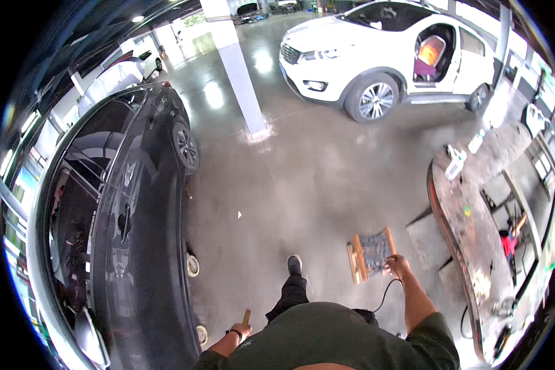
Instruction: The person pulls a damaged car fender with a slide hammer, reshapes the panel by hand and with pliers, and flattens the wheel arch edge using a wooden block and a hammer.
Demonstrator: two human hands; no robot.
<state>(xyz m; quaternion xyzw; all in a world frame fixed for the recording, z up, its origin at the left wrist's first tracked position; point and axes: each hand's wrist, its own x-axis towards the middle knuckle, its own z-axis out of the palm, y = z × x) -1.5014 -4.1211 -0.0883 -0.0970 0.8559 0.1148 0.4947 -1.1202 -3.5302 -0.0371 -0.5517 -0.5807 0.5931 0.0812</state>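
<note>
Folding stool: wooden frame and dark seat [376, 250], out over the floor to the person's front right
Right hand [398, 266]: fingers clamped on the stool's near right corner
Dark cable [385, 295]: curves just beside the right wrist
Left hand [243, 332]: low by the body, fingers closed around a brown stick [246, 317]
Workbench [468, 228]: right of the stool, bottles [455, 165] on top
Black car [145, 246]: along the left
White car [345, 55]: beyond, side door open
Pillar [240, 80]: between the cars

black car [143, 246], brown-framed stool [374, 251], tan stick [246, 317]
</note>
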